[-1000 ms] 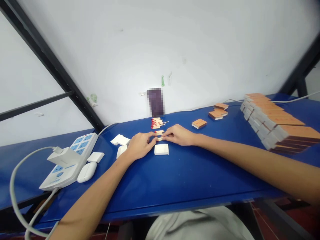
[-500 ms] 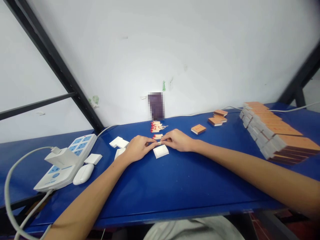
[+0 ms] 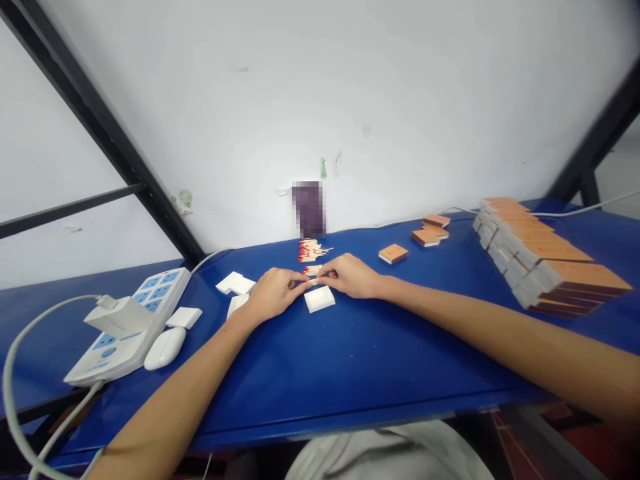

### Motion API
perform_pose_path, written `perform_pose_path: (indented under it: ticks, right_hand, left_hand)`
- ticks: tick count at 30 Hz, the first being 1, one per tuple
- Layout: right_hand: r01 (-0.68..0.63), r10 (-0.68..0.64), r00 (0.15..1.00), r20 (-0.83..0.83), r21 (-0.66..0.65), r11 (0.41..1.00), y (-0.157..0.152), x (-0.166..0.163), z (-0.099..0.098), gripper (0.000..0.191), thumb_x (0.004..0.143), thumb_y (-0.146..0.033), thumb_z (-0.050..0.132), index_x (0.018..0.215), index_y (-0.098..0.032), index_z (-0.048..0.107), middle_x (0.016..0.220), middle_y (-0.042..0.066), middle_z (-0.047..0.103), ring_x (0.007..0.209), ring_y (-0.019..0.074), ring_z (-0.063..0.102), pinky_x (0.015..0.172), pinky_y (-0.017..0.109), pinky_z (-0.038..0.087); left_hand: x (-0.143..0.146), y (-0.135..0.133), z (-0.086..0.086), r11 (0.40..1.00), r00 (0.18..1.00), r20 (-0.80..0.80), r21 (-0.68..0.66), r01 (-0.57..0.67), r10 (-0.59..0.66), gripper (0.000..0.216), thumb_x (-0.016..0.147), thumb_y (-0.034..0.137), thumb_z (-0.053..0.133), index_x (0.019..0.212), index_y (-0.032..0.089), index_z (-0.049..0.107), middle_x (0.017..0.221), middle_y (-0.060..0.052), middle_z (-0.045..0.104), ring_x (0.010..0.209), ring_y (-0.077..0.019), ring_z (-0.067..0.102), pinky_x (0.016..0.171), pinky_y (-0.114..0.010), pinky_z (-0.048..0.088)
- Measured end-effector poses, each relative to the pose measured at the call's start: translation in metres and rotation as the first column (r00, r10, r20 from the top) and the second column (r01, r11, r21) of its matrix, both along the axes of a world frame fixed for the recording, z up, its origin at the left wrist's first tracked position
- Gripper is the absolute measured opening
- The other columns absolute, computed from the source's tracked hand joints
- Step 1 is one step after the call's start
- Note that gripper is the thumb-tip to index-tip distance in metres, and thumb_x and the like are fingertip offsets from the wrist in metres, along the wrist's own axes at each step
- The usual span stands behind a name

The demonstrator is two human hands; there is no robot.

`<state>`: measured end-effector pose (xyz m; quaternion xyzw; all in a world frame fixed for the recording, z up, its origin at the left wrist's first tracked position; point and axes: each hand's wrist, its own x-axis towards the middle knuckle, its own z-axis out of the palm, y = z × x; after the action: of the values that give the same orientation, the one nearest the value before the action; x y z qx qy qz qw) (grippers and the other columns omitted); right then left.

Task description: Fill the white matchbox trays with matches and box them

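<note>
My left hand [image 3: 274, 292] and my right hand [image 3: 348, 275] meet at the middle of the blue table [image 3: 350, 360], fingertips pinched from both sides on a small bundle of matches [image 3: 313, 279]. A white inner matchbox tray [image 3: 319, 299] lies just in front of the hands. Behind them a loose pile of red-tipped matches [image 3: 309, 250] lies near the wall. Other white trays [image 3: 233, 283] lie to the left of my left hand.
A white power strip with blue sockets [image 3: 131, 317], a plugged adapter, a grey cable and a white oval case [image 3: 165, 347] sit at the left. Orange matchbox sleeves [image 3: 393, 253] lie at the back right, and a long stack of matchboxes [image 3: 540, 253] stands far right.
Both hands stay pinched together on the matches. The white tray in front of them has turned slightly. The view has shifted a little.
</note>
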<state>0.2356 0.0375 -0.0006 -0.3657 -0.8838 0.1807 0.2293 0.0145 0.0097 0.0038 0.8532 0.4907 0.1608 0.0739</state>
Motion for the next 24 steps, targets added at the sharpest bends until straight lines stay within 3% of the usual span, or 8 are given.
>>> perform_pose_path:
  ticks: [9, 16, 24]
  right_hand:
    - [-0.046, 0.046, 0.999, 0.005, 0.053, 0.998, 0.0054, 0.0014, -0.0077, 0.024, 0.091, -0.031, 0.055, 0.096, -0.021, 0.075, 0.080, 0.003, 0.069, 0.064, 0.0106, 0.050, 0.060, 0.023, 0.028]
    - [-0.017, 0.016, 1.000, 0.023, 0.031, 0.999, 0.0030, 0.0010, -0.0054, 0.024, 0.092, -0.032, 0.053, 0.089, -0.019, 0.073, 0.063, -0.001, 0.058, 0.058, 0.0098, 0.044, 0.058, 0.024, 0.025]
    - [-0.004, 0.004, 1.000, 0.023, 0.029, 1.000, 0.0013, 0.0008, -0.0032, 0.020, 0.092, -0.029, 0.053, 0.092, -0.019, 0.069, 0.064, -0.002, 0.057, 0.057, 0.0093, 0.043, 0.057, 0.023, 0.025]
  left_hand:
    - [0.0047, -0.0038, 0.0058, 0.999, 1.000, -0.008, 0.038, -0.016, 0.016, 0.040, 0.093, 0.051, 0.047, 0.099, 0.022, 0.074, 0.066, -0.001, 0.064, 0.059, -0.0142, 0.052, 0.056, -0.024, 0.030]
    - [0.0058, -0.0052, 0.0047, 0.999, 0.999, -0.031, 0.008, -0.037, 0.037, 0.037, 0.095, 0.049, 0.044, 0.098, 0.022, 0.069, 0.064, 0.000, 0.062, 0.057, -0.0145, 0.053, 0.055, -0.024, 0.030]
    - [0.0076, -0.0067, 0.0042, 1.000, 0.999, -0.031, 0.009, -0.019, 0.020, 0.035, 0.098, 0.047, 0.039, 0.101, 0.023, 0.064, 0.067, 0.001, 0.063, 0.060, -0.0149, 0.055, 0.056, -0.024, 0.031]
